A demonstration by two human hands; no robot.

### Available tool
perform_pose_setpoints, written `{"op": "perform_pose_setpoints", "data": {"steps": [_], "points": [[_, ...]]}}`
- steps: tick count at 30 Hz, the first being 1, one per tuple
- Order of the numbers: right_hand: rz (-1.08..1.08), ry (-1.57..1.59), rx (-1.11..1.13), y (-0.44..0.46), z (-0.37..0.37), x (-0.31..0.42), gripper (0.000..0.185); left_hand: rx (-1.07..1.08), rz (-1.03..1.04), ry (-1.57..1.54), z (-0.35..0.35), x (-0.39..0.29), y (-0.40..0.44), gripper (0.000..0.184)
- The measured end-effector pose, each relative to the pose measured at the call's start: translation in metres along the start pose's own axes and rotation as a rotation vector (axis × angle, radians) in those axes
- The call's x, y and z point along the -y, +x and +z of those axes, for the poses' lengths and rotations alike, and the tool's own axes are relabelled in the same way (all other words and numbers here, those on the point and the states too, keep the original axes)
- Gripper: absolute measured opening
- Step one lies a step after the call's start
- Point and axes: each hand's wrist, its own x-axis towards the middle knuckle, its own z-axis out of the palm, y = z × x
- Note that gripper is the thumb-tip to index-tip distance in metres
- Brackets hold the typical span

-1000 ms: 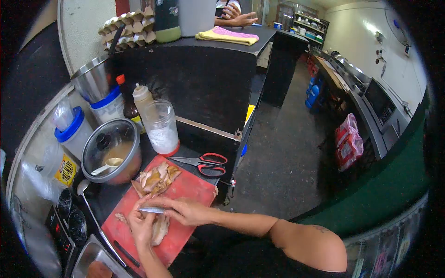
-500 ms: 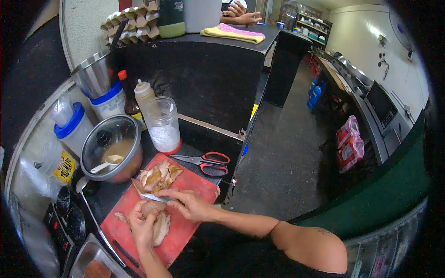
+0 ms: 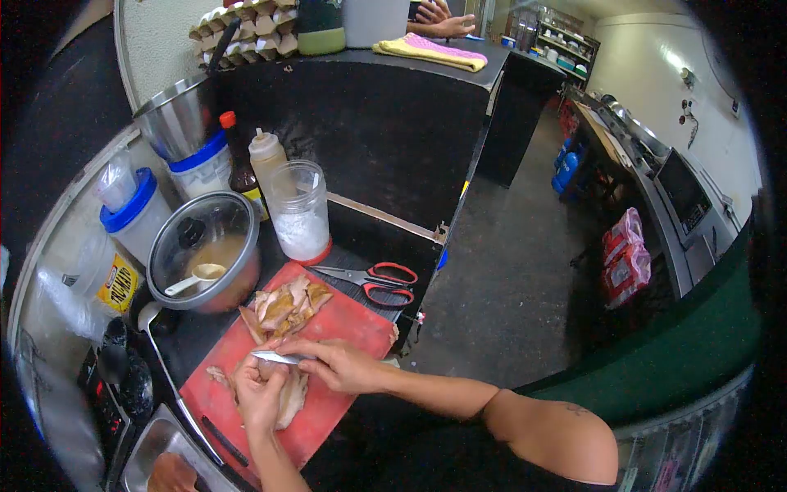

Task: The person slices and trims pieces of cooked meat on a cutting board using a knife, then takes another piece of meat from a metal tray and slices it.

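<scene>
My right hand [image 3: 340, 365] is closed on a small knife [image 3: 275, 356], its blade pointing left toward my left fingertips. My left hand [image 3: 258, 395] is pinched over a piece of pale cooked meat that looks like chicken [image 3: 293, 399]; the fingers hide part of it. Both hands are above a red cutting board [image 3: 328, 416]. Just beyond them on the board lies a pile of browned chicken pieces [image 3: 288, 303]. A few small scraps [image 3: 217, 375] lie left of my left hand.
Red-handled scissors [image 3: 385, 284] lie beyond the board. A bowl [image 3: 205, 254] with liquid and a scoop, a jar of white powder [image 3: 299, 221] and bottles stand behind. A ladle [image 3: 160, 353] and a metal tray [image 3: 168, 435] are at left. Another person's hands [image 3: 443, 20] show at the counter.
The view has shifted slightly, so the surroundings sit a little further right. The knife blade has turned and risen closer to my left fingertips, and my left hand covers more of the meat.
</scene>
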Motion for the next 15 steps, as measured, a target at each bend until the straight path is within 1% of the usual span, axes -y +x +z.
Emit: {"op": "perform_pose_setpoints", "data": {"steps": [3, 6, 9, 10, 11, 12, 14, 15], "points": [[0.211, 0.025, 0.01, 0.0, -0.012, 0.013, 0.039, 0.007, -0.051, -0.002, -0.004, 0.001, 0.0, 0.033], [0.213, -0.04, 0.012, 0.001, -0.016, 0.014, 0.041, 0.016, -0.058, 0.017, -0.01, 0.006, 0.001, 0.032], [-0.129, -0.042, -0.08, 0.003, -0.008, 0.018, 0.045, -0.023, -0.064, -0.022, -0.007, 0.003, 0.002, 0.029], [-0.014, -0.08, -0.003, 0.001, -0.008, 0.018, 0.046, -0.044, -0.07, -0.047, -0.003, 0.001, 0.002, 0.028], [0.101, -0.117, 0.075, -0.002, -0.008, 0.018, 0.047, -0.087, -0.016, -0.027, 0.003, 0.0, 0.003, 0.026], [0.215, -0.155, 0.153, -0.003, -0.008, 0.017, 0.048, -0.078, -0.045, -0.044, 0.002, 0.001, 0.003, 0.027], [0.259, -0.195, 0.183, 0.0, -0.007, 0.014, 0.048, -0.056, -0.103, -0.076, -0.004, 0.005, 0.0, 0.028], [0.299, -0.217, 0.214, 0.002, -0.009, 0.018, 0.047, -0.061, -0.09, -0.051, -0.004, 0.005, 0.0, 0.028]]}}
